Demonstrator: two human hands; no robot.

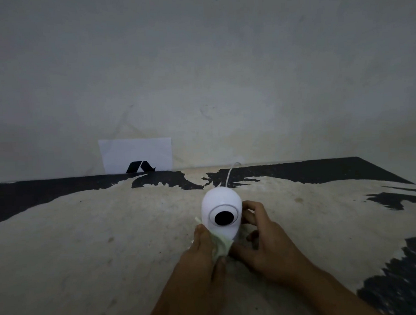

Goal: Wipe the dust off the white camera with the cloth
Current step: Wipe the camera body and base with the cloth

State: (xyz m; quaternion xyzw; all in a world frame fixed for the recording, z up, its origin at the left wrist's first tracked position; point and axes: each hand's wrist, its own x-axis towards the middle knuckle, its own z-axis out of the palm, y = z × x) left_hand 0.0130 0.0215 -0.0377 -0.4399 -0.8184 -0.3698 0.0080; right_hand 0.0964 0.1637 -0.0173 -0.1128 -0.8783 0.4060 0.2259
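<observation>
A white dome camera (220,202) with a round black lens stands upright on the worn table (109,236), lens facing me. My left hand (204,250) grips a pale green cloth (221,246) and presses it against the camera's lower left side. My right hand (260,239) wraps around the camera's right side and base, steadying it. Part of the cloth is hidden under my left fingers.
A thin white cable (230,174) runs from behind the camera to the table's back edge. A white sheet with a black logo (136,155) leans against the grey wall (197,72). The tabletop is beige with peeling black patches.
</observation>
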